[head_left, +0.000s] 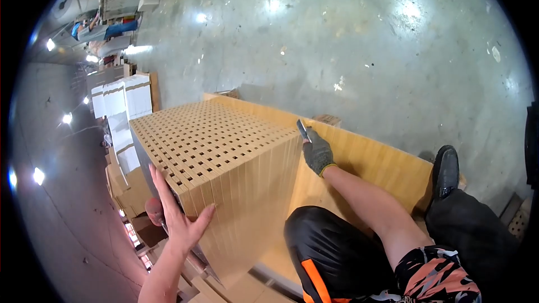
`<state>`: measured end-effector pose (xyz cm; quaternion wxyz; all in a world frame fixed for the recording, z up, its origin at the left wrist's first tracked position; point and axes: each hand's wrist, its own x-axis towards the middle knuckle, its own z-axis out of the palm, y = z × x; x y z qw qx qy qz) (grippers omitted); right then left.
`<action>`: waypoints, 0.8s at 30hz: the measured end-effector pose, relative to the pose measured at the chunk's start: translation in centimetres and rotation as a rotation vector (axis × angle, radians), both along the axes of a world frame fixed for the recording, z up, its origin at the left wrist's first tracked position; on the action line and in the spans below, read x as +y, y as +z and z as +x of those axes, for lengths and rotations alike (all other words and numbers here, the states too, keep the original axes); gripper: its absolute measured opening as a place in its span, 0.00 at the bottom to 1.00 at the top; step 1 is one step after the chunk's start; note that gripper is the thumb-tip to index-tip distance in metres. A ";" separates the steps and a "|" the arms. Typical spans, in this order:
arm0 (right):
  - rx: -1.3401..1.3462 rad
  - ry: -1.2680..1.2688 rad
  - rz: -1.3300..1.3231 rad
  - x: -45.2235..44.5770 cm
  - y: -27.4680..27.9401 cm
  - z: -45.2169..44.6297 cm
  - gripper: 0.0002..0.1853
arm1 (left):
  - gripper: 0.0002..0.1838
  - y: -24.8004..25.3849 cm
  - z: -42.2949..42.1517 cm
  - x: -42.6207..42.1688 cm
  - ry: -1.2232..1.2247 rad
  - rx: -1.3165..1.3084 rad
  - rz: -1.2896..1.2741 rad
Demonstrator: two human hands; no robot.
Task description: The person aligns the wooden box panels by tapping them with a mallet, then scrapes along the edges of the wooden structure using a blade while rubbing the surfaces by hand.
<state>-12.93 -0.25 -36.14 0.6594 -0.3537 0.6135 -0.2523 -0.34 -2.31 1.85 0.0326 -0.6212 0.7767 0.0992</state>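
A large stack of upright wooden boards (247, 207), its top face dotted with rows of small square holes, fills the middle of the head view. My left hand (178, 227) is bare, its fingers and thumb spread against the near left corner of the stack. My right hand (318, 152), in a dark grey knitted glove, closes around a small hand tool (304, 129) with a flat metal piece, by the right corner of the stack. Whether it is a knife or a scraper I cannot tell. The gloved fingers are partly hidden.
A wide wooden panel (365, 160) lies beneath and beside the stack. My black shoe (446, 171) is at its right end. White bundles (126, 104) stand beyond the stack at left. Another person (92, 32) appears farther off. Scraps litter the concrete floor (337, 39).
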 end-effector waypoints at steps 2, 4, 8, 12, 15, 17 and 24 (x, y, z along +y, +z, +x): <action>0.046 0.085 -0.075 0.6 -0.1 -0.2 0.29 | 0.61 -0.6 0.4 1.1 0.082 -0.056 -0.036; 0.079 0.218 -0.099 0.0 2.0 -1.8 0.32 | 0.62 -0.8 0.5 1.1 0.164 -0.025 -0.021; 0.222 0.332 -0.084 -0.5 2.7 -1.8 0.35 | 0.59 -0.5 -0.8 1.2 0.267 -0.065 -0.025; 0.223 0.328 -0.081 -1.1 1.5 -1.1 0.30 | 0.59 -0.6 -0.7 1.1 0.196 -0.072 -0.074; 0.110 0.216 -0.100 -0.5 -0.2 -0.8 0.23 | 0.59 -0.7 -0.5 1.1 0.178 -0.093 -0.090; 0.088 0.134 -0.171 0.2 -0.6 -0.4 0.15 | 0.62 -0.8 -0.3 1.2 0.224 -0.077 -0.088; 0.118 0.714 -0.760 -2.1 13.8 -2.0 0.23 | 0.64 -1.2 0.2 1.2 0.179 -0.057 -0.134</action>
